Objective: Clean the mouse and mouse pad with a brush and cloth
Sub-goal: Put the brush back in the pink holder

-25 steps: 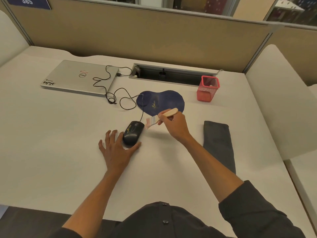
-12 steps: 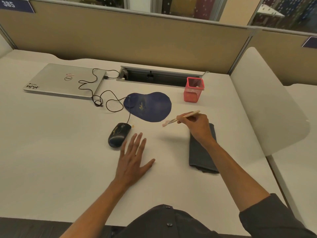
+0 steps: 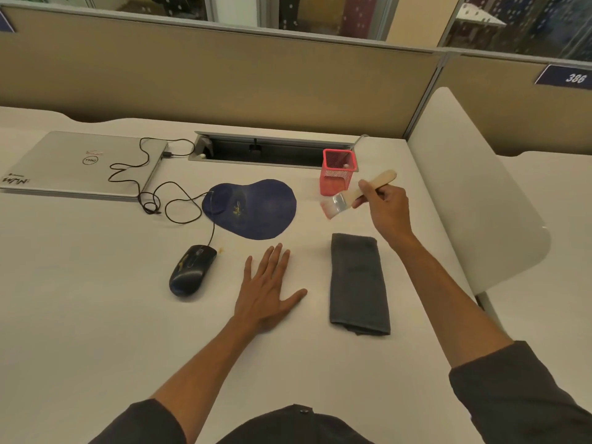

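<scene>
Right hand (image 3: pixel 389 209): grips paintbrush (image 3: pixel 358 193) above desk (image 3: pixel 96 315).
Left hand (image 3: pixel 267 290): flat, fingers spread, between wired mouse (image 3: pixel 191 270) and folded grey cloth (image 3: pixel 358 283).
Mouse pad (image 3: pixel 256 208): yellow specks.

Two hands are showing over the white desk (image 3: pixel 80 315) — the left hand (image 3: pixel 267 291) lying flat with fingers spread, the right hand (image 3: pixel 386 208) gripping one brush (image 3: pixel 355 195). One black mouse (image 3: pixel 191 270) is sitting near left, trailing one cable (image 3: pixel 179 200) to one closed silver laptop (image 3: pixel 80 165) at far left. One blue mouse pad (image 3: pixel 256 209) is lying at the centre. One folded grey cloth (image 3: pixel 358 283) is lying near right — beside it nothing else of its kind. One red mesh cup (image 3: pixel 338 176) is standing far right, holding one small item too blurred to name. One numbered sign (image 3: pixel 575 76) is hanging on the far right partition.
</scene>
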The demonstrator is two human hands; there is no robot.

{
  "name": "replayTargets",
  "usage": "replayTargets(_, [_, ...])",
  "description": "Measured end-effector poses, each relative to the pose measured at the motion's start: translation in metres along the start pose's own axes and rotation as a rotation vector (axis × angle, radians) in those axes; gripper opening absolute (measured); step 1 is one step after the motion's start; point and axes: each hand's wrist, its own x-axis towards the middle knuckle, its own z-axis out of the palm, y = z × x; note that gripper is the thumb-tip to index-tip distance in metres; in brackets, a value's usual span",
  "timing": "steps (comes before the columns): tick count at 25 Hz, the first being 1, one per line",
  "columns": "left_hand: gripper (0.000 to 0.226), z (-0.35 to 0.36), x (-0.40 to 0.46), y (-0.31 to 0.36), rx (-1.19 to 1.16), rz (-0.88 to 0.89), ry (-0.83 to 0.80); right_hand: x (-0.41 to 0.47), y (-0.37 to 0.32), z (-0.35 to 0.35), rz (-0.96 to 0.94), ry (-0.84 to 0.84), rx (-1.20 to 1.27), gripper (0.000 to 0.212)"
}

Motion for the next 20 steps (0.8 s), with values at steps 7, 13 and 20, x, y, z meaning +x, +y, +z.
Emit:
replayTargets(7, [0.085, 0.003, 0.01, -0.001, -0.003, -0.068, -0.004, 0.091, -0.027, 0.005, -0.124, 0.226, -0.277, 0.041])
replayTargets(13, [0.082, 0.004, 0.01, -0.001, -0.023, -0.062, 0.019, 0.126, -0.017, 0.043, 0.055, 0.142, -0.34, 0.03])
replayTargets(20, [0.079, 0.005, 0.008, -0.002, -0.039, -0.06, 0.029, 0.102, -0.005, 0.047, 0.087, 0.177, -0.263, 0.032])
